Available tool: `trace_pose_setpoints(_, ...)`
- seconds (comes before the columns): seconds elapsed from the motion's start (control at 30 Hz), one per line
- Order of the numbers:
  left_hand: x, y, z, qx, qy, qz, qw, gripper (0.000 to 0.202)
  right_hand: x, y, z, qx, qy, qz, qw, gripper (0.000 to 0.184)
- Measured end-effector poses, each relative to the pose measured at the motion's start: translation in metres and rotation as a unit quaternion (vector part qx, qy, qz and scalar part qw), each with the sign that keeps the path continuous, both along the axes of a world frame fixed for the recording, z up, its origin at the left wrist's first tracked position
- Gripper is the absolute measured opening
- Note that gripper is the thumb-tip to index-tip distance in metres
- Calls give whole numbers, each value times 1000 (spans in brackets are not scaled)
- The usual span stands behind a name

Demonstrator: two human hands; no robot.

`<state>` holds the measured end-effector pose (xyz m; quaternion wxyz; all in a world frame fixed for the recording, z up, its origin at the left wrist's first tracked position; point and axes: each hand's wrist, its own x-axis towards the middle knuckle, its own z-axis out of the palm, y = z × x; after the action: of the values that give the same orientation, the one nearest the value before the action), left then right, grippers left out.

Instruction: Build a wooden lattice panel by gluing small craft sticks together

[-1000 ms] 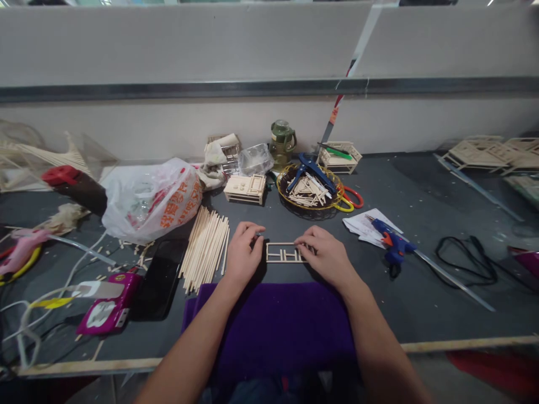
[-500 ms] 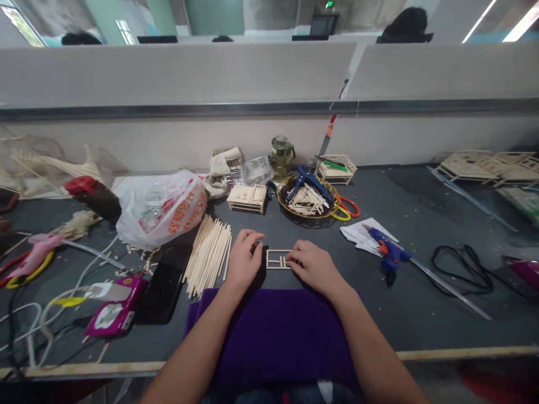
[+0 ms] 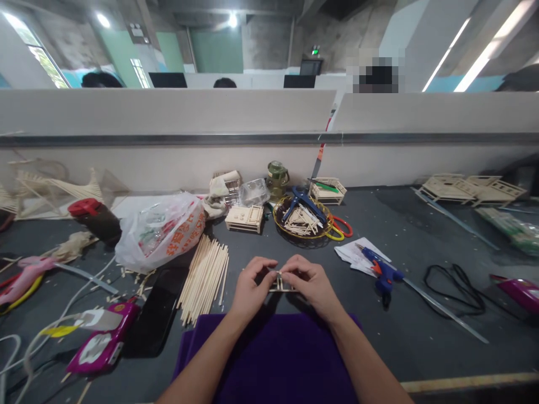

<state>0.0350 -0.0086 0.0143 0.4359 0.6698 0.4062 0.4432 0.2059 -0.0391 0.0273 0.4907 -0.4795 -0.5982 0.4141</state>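
A small frame of thin wooden sticks (image 3: 278, 289) is at the middle of the desk, mostly covered by my fingers. My left hand (image 3: 254, 285) pinches its upper left part between thumb and forefinger. From the other side my right hand (image 3: 310, 283) grips it, thumb and fingertips close to those of the left. Whether one more tiny stick is between the fingertips I cannot make out. A bundle of loose wooden sticks (image 3: 205, 278) lies left of my left hand. Below both wrists a purple cloth (image 3: 269, 353) covers the desk's front.
Behind my hands stand a small stick-built model (image 3: 244, 219) and a wire basket (image 3: 280, 227) of short sticks. A blue glue gun (image 3: 383, 269) lies to the right on paper. At left are a black phone (image 3: 155, 314), a plastic bag (image 3: 162, 233) and a magenta device (image 3: 105, 339).
My left hand has moved right onto the stick frame, joining the right. The fingertips are now close together and hide more of it. The head view has tilted up.
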Motion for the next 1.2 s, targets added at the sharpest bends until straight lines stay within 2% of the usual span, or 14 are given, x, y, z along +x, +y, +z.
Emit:
trace_pose_setpoints(0.13, 6, -6, 6, -172, -129, -57, 975, 24, -9, -1, 0, -30, 111, 19, 993, 15)
trace_pose_setpoints(0.3, 5, -10, 14, -246, -194, -56, 948, 27, -16, 2, -5, -17, 166, -29, 986, 12)
trace_pose_setpoints(0.43, 3, -8, 12, -268, -231, -64, 933, 28, -20, 4, -5, 1, 153, -36, 988, 11)
trace_pose_setpoints(0.67, 2, -4, 6, -300, -255, -92, 915, 27, -22, 4, -6, -22, 166, -13, 986, 13)
trace_pose_setpoints(0.9, -2, -1, 5, -295, -269, -112, 910, 25, -23, 3, 0, 4, 135, -1, 991, 16)
trace_pose_setpoints(1.07, -5, 2, 6, -265, -260, -82, 925, 22, -21, 0, -2, 41, 85, -35, 995, 20)
trace_pose_setpoints(1.2, -7, 4, 7, -223, -232, -48, 946, 22, -2, 8, -4, 42, 24, -121, 991, 33)
